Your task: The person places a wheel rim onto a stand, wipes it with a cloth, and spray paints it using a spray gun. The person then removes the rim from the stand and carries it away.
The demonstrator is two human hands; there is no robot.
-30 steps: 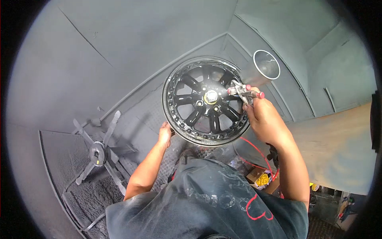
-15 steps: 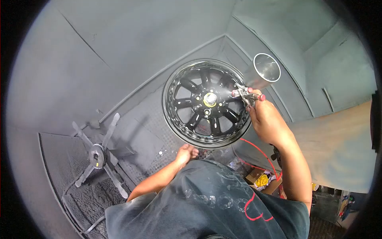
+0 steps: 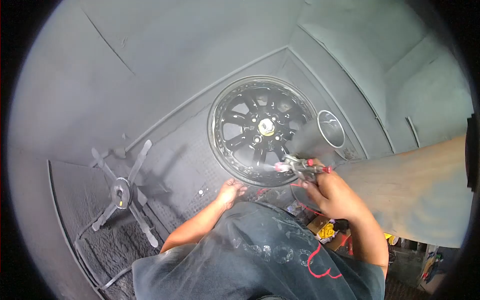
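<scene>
A glossy black multi-spoke wheel (image 3: pixel 235 117) faces up at the middle of the view, with a pale cap and yellowish ring at its hub (image 3: pixel 267 127). My right hand (image 3: pixel 330 190) is closed around a metal spray gun (image 3: pixel 300 166) with red knobs. The gun's large grey cup (image 3: pixel 320 135) tilts up and to the right. Its nozzle is over the wheel's lower right rim, and a faint mist shows there. At the wheel's near edge, my left hand (image 3: pixel 231 193) has its fingers curled against the rim; the fingertips are partly hidden.
A grey-coated four-armed stand (image 3: pixel 120 194) stands at the left. Grey booth walls (image 3: pixel 200 45) surround the wheel. A red hose (image 3: pixel 310 209) runs below the gun, near a cardboard box with yellow material (image 3: pixel 326 231). A curved tan panel (image 3: pixel 415 185) stands at the right.
My right hand has brought the spray gun down and left, from beside the hub to the near rim. The wheel has turned slightly clockwise. My left hand stays at its near edge.
</scene>
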